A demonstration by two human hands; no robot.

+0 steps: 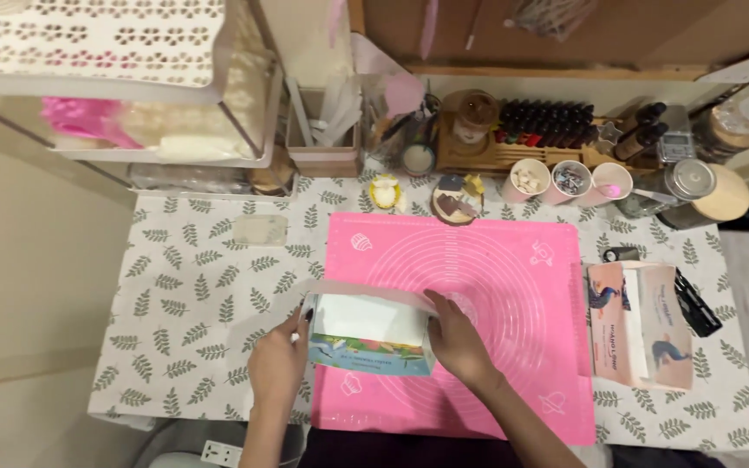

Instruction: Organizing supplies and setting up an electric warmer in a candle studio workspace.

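An open cardboard box with a white inside and a colourful printed front sits at the near left corner of a pink silicone mat. My left hand grips the box's left end, fingers on the raised flap. At the box's right end my right hand holds the side wall. The lid flap stands open at the back.
A leaf-patterned cloth covers the table. A second pink printed box lies at the right with a black object beside it. Cups, jars, small bottles and a wooden rack line the back edge. White perforated shelves stand at the back left.
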